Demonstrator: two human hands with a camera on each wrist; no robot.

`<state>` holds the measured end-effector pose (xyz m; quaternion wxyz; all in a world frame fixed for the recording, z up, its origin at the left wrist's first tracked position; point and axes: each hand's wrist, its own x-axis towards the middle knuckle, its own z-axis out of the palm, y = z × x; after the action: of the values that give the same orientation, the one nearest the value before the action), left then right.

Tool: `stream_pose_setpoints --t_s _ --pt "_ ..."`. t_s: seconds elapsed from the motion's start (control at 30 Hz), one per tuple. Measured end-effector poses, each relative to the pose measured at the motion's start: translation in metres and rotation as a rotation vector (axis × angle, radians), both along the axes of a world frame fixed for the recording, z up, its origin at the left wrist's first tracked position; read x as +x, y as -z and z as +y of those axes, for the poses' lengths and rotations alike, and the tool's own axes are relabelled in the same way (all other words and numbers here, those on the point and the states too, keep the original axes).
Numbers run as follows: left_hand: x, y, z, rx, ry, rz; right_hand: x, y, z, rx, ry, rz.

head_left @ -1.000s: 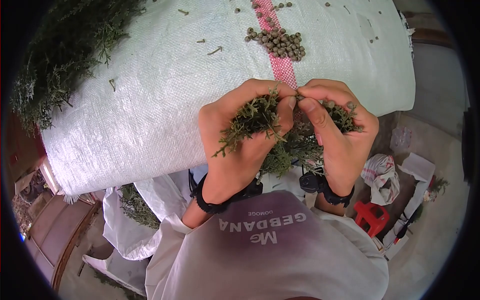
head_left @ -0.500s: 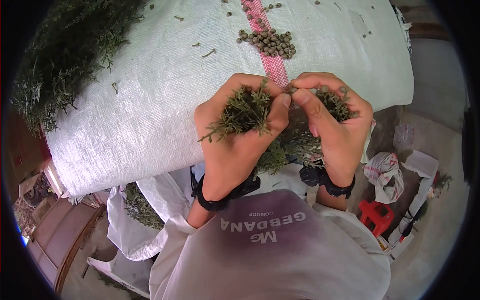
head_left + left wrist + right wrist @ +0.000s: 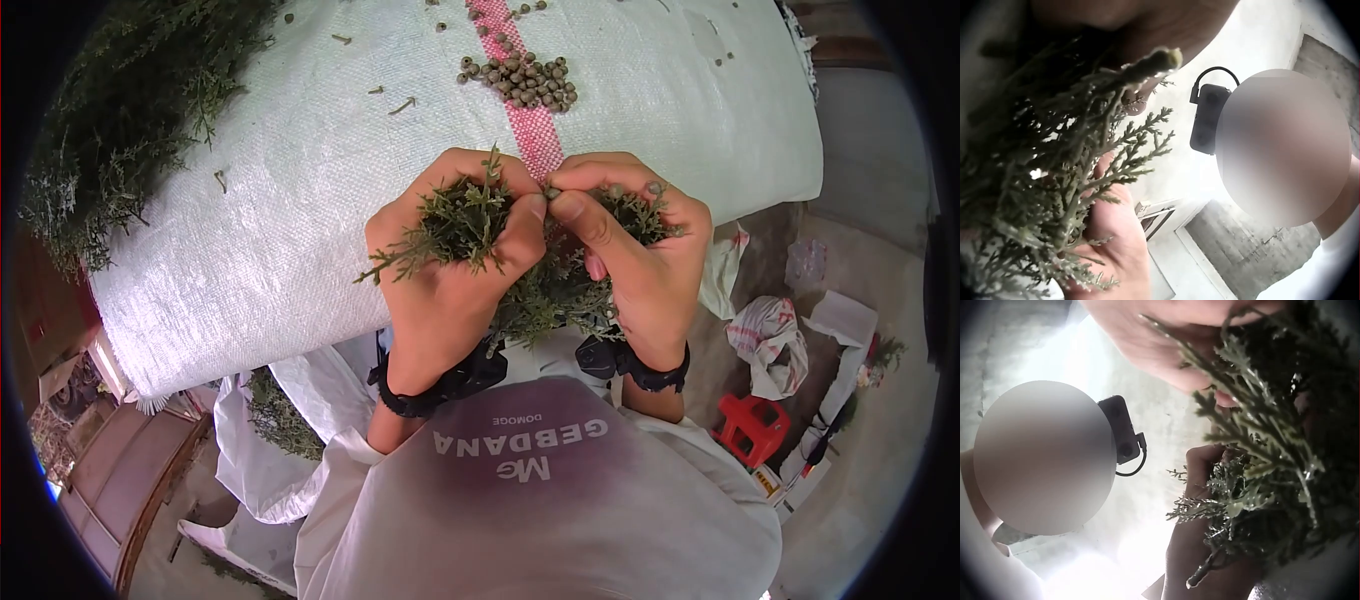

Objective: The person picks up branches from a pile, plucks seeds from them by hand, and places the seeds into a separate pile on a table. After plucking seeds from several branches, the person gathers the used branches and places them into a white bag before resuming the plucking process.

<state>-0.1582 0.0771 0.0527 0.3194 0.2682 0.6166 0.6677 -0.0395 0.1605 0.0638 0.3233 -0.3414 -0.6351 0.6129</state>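
Note:
In the head view the left hand curls round a bunch of green sprigs, leafy tips sticking out over its thumb side. Its thumb and forefinger meet those of the right hand at a small round berry. The right hand also holds sprigs with berries in its palm. More foliage hangs below and between the hands. The left wrist view shows a cut stem end close up; in the right wrist view, sprigs cover much of the fingers.
Beyond the hands lies a large white woven sack bearing a pile of berries on its red stripe. Dark foliage covers its left end. A red stool and a crumpled bag are at the lower right.
Both hands have moved left in the head view, still meeting at the fingertips with sprigs in them. The sack's berry pile also appears further left and slightly higher.

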Motion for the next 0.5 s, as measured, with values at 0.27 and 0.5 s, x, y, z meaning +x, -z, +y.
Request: stream_pose_setpoints --t_s 0.27,0.5 --pt "-0.003 -0.001 -0.001 0.013 0.07 -0.046 0.0 -0.012 0.005 -0.156 -0.015 -0.027" --pt "-0.004 0.0 -0.001 0.085 0.049 -0.171 0.003 -0.02 0.003 0.066 -0.093 -0.163"
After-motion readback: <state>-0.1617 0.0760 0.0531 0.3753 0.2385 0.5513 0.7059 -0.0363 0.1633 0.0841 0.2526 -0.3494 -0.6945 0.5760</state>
